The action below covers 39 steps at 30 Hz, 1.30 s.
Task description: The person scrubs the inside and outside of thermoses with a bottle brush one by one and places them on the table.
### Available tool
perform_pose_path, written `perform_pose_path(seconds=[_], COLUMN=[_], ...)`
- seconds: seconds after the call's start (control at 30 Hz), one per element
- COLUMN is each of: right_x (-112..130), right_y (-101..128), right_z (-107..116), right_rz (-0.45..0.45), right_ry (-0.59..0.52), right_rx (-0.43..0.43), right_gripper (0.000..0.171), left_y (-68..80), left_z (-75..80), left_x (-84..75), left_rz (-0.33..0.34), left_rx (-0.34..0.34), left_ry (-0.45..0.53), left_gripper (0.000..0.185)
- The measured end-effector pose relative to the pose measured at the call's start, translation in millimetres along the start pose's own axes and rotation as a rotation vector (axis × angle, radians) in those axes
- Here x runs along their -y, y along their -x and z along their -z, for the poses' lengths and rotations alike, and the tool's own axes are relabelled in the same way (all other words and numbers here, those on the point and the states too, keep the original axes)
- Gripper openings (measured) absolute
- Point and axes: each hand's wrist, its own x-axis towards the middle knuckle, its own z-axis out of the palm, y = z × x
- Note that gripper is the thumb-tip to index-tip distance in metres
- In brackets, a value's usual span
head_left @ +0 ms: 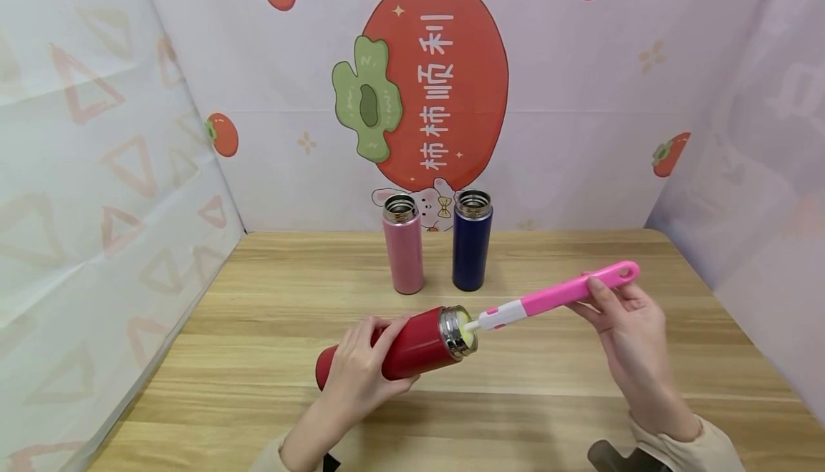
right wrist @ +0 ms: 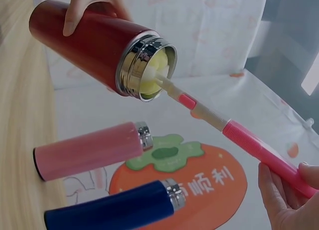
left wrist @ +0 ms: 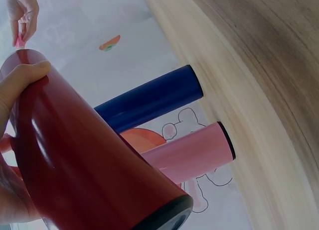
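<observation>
From the head view, the left hand [head_left: 357, 372] wraps its grip around a red flask [head_left: 399, 350], held tilted above the wooden desk [head_left: 258, 357] with its steel mouth pointing right and slightly up. The right hand [head_left: 621, 321] closes its grip on the pink handle of a bottle brush [head_left: 554, 295], whose yellow sponge head sits just inside the flask's mouth. Behind them, near the back wall, a pink flask [head_left: 403, 244] and a dark blue flask [head_left: 472, 241] stand upright and open, side by side but apart. In the left wrist view, the red flask [left wrist: 84, 160] fills the frame, a thumb lying curled over its side, with the blue flask [left wrist: 149, 98] and pink flask [left wrist: 192, 153] beyond. In the right wrist view, the sponge shows inside the red flask's [right wrist: 94, 41] steel rim, the brush [right wrist: 234, 130] runs down to the right hand [right wrist: 289, 200], whose fingers pinch the handle's end.
</observation>
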Motion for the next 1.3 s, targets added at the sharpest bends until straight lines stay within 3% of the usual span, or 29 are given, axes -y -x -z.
perform_pose_path(seconds=[0.47, 1.3], right_x=[8, 20], right_y=[-5, -15], right_z=[9, 23], right_rz=[0.007, -0.008], right_ry=[-0.055, -0.15], right_rx=[-0.02, -0.034], right_gripper=[0.015, 0.017], left_y=[5.3, 8.2], left_z=[3.8, 8.3], left_x=[6.3, 13.1], left_rz=[0.019, 0.019], left_rx=[0.041, 0.036], left_ry=[-0.022, -0.039], left_gripper=[0.073, 0.072])
